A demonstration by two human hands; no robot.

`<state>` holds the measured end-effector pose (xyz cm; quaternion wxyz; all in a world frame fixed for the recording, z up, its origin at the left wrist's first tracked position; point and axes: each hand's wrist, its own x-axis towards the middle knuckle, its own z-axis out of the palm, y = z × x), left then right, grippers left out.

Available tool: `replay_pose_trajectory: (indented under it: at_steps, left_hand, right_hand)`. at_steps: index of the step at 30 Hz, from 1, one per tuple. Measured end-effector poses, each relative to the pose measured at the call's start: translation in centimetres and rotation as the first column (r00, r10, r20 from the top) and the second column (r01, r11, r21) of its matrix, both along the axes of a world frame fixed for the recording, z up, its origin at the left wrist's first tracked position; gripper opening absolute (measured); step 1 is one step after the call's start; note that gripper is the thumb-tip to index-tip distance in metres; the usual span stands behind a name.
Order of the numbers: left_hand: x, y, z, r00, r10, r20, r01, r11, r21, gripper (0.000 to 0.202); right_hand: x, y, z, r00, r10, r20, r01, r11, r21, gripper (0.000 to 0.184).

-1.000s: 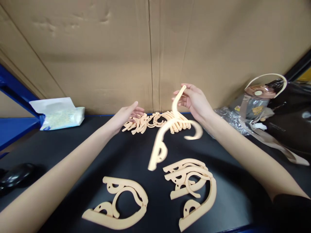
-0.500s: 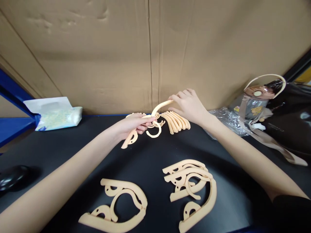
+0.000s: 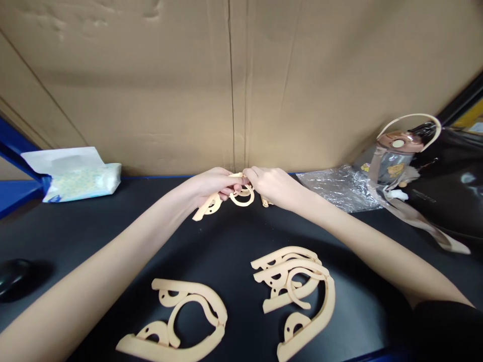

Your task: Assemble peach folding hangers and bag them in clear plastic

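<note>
My left hand grips a peach-coloured folding clothes hanger at the far middle of the black table. One slotted arm of it points down to the left, and its round hook hangs between my hands. My right hand is closed at the hanger's centre, its fingertips against those of the left; the other arm is mostly covered by it. Loose hanger pieces peek out under my right hand. Nearer to me lie a folded hanger on the left and overlapping folded hangers on the right.
A pack of wipes lies at the back left, a black mouse at the left edge. Clear plastic wrap, a strapped bottle and a black bag occupy the right. A cardboard wall closes off the back.
My right hand has moved left and down, from the raised end of the hanger's arm to its centre beside my left hand. It now covers most of the loose pieces behind.
</note>
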<state>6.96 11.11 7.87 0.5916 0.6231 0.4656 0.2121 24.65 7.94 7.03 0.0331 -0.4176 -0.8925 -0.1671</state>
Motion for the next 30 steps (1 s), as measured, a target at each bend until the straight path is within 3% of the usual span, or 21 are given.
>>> replay_pose_trajectory:
  at_steps: [6,10,14,22,30]
  left_hand:
    - [0.5,-0.7,0.9,0.997,0.024,-0.069,-0.014,0.99,0.138,0.037]
    - [-0.2,-1.1,1.3,0.998,-0.007,-0.058,0.018,0.982,0.187,0.04]
    - [-0.8,-0.6,1.3,1.0,-0.003,-0.01,0.006,0.979,0.205,0.042]
    - [-0.6,-0.1,0.6,0.995,-0.017,0.103,-0.001,0.985,0.173,0.044]
    - [-0.6,0.2,0.3,0.981,-0.04,0.187,0.018,0.993,0.117,0.041]
  right_hand:
    - [2.4,2.5,0.2,0.975,-0.179,-0.131,0.171,0.983,-0.067,0.019]
    - [5.7,5.0,0.2,0.903,-0.366,-0.225,0.352,0.93,-0.101,0.025]
    - [7.4,6.8,-1.1,0.838,-0.473,-0.273,0.446,0.881,-0.159,0.029]
    - [6.7,7.7,-4.3,0.768,-0.582,-0.266,0.529,0.811,-0.248,0.034]
    - [6.8,7.6,-3.5,0.724,-0.63,-0.282,0.54,0.771,-0.337,0.034]
